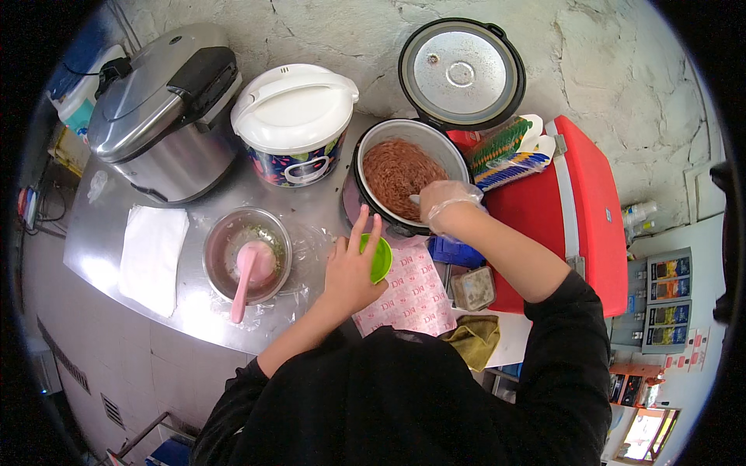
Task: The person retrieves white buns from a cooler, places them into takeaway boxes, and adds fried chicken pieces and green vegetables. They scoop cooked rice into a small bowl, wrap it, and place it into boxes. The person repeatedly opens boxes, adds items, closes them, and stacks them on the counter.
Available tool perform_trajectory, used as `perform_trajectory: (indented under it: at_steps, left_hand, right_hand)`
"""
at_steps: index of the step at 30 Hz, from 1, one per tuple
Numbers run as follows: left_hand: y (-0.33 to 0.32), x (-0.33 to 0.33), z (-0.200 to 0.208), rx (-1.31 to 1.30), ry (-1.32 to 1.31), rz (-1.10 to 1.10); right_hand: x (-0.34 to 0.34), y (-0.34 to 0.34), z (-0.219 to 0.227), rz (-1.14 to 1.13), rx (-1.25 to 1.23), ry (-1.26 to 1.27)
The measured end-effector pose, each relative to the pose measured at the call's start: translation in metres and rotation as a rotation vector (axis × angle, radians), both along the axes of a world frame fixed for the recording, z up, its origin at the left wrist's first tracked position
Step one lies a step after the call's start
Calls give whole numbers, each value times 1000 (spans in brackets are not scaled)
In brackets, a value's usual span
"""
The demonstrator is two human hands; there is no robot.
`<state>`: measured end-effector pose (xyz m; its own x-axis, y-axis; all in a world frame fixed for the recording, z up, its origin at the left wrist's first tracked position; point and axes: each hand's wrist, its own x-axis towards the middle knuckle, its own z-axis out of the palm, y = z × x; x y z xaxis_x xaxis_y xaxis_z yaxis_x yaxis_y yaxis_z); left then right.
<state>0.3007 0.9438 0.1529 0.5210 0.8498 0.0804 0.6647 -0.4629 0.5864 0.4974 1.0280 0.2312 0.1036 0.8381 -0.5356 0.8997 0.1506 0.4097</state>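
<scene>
My right hand [451,203], in a clear plastic glove, reaches over the near right rim of an open rice cooker [365,180]. Its fingers close on a pale utensil [414,199], whose lower end is hidden in the reddish-brown rice [400,167]. Just in front of the cooker, my bare left hand [356,268] holds a small bright green cup [381,260] between thumb and fingers, two fingers stretched toward the cooker. Left of that hand, a steel bowl [286,268] contains a pink ladle [247,272] and a little greenish liquid.
A large steel cooker [167,116] and a white-lidded patterned container [299,128] stand behind. The raised cooker lid [462,74] leans by the wall. To the right is a red cooler box [590,217]. Pink printed paper [408,295] and a folded white cloth [154,256] lie in front.
</scene>
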Motion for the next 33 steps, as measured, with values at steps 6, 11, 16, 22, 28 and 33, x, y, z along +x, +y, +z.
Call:
perform_trajectory:
  at_steps: [6,11,16,22,28,33]
  left_hand:
    - [2,-4,9,13,91,-5]
    - [3,-4,16,6,214,10]
    - [2,-2,15,47,248,33]
    - [-2,0,12,68,239,68]
    - [-4,2,9,105,284,94]
    - [-4,4,9,78,277,99]
  right_hand:
    - [5,47,20,144,181,70]
    - [25,98,-18,559,487,181]
    - [41,56,-38,558,234,165]
    - [36,103,-16,404,363,163]
    - [51,73,-15,44,27,205]
    - [44,70,11,123,5,51]
